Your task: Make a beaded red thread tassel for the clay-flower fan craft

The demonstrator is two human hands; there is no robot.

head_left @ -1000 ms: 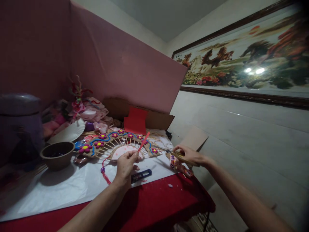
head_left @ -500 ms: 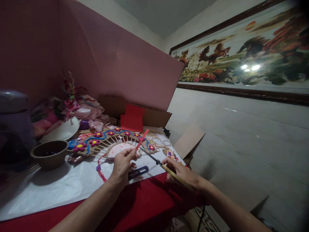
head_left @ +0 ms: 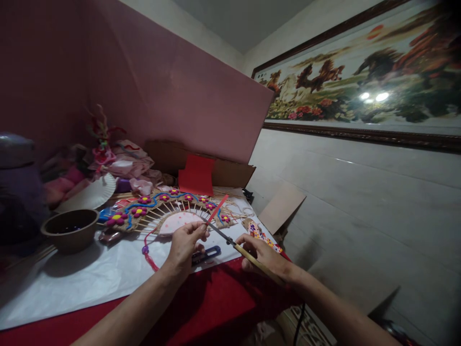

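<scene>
My left hand (head_left: 186, 244) pinches the lower end of a narrow red paper strip (head_left: 219, 207), which slants up to the right. Gripped in my right hand (head_left: 262, 254) is a pair of scissors (head_left: 230, 241) with pale yellowish handles. Their dark blades reach the strip just above my left fingertips; whether they touch it I cannot tell. Behind the hands lies a decorated fan (head_left: 156, 205) with magenta flowers, a blue wavy line and a pink dotted centre. Partly hidden by my left hand, dark blue thread snips (head_left: 212, 253) rest on the white sheet.
A brown bowl (head_left: 71, 230) of dark liquid stands at the left, near a purple container (head_left: 19, 187). Red paper (head_left: 196, 175) leans on cardboard (head_left: 234, 174) at the back. A flower-patterned item (head_left: 262, 236) lies at the table's right edge, beside the wall.
My right hand has brought the scissors left, so their blades now meet the strip's position near my left fingers. The strip tilts further right. The camera view has shifted slightly.
</scene>
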